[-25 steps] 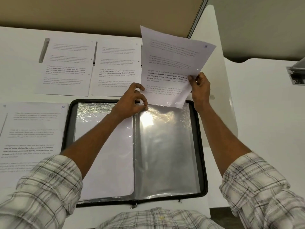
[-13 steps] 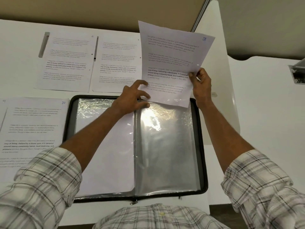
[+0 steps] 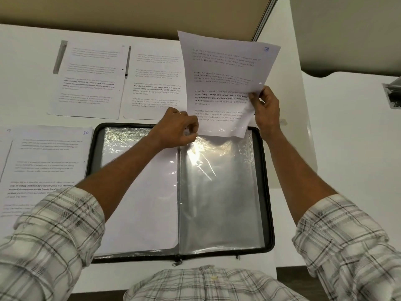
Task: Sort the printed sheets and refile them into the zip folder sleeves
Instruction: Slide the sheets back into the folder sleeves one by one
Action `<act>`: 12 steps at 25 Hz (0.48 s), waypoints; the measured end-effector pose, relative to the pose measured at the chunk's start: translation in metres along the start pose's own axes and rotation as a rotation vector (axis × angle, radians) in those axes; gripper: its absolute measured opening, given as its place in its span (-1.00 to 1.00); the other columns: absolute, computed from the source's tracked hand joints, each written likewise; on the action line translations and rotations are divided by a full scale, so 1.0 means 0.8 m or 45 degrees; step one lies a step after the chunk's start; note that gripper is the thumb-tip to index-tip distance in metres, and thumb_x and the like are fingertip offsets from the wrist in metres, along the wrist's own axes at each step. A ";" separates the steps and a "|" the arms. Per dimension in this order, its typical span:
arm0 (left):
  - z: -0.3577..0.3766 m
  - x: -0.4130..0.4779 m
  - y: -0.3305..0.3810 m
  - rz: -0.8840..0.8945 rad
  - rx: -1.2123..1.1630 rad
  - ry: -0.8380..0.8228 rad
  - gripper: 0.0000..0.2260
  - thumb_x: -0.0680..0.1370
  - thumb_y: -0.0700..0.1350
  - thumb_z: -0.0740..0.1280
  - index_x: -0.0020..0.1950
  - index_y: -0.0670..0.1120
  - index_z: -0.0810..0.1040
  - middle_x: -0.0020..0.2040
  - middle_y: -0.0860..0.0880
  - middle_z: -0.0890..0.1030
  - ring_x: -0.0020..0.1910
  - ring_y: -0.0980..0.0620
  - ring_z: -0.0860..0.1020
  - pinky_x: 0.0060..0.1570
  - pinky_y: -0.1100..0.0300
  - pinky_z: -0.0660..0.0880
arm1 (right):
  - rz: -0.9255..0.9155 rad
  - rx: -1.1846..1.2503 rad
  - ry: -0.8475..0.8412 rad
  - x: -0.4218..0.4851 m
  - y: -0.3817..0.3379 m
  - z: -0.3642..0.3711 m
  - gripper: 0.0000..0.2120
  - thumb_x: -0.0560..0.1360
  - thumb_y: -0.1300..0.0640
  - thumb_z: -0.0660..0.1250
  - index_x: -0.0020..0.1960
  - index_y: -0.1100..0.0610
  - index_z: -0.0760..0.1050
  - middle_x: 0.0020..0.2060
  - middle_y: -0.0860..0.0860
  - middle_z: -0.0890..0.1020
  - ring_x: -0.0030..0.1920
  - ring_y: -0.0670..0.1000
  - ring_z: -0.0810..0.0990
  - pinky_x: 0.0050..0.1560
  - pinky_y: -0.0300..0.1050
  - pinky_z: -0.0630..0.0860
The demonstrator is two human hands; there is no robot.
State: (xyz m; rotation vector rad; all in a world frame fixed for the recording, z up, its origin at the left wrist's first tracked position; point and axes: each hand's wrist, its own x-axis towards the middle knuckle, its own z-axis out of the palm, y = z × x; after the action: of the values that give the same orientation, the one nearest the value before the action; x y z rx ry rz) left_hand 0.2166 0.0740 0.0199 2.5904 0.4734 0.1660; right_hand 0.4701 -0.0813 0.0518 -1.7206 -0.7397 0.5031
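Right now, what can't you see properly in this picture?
Head view:
- What the left hand pinches: its curled fingers hide it.
- Whether the held sheet is inside the sleeve: glare.
- Small print on far sheets: blurred.
- The leftmost sheet: cut by frame edge.
- The dark object: cut by right edge.

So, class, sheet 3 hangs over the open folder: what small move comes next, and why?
Probably slide the sheet down into the right sleeve: its bottom edge meets the sleeve's top, the left hand pinches that opening, and the right hand holds the sheet's side.
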 end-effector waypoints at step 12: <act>-0.012 0.012 -0.013 -0.217 -0.064 0.007 -0.60 0.41 0.39 0.45 -0.01 0.10 0.74 0.05 0.10 0.68 0.09 0.05 0.61 0.18 -0.06 0.50 | 0.143 -0.074 -0.127 0.012 0.012 0.006 -0.81 0.61 0.18 0.35 0.20 0.20 0.57 0.08 0.06 0.69 0.11 0.06 0.65 0.26 0.13 0.59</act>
State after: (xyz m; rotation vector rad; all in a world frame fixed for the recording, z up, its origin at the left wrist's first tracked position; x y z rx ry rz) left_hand 0.2203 0.0903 0.0237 2.4867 0.6803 0.1246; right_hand 0.4759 -0.0727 0.0417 -1.8087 -0.7370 0.6540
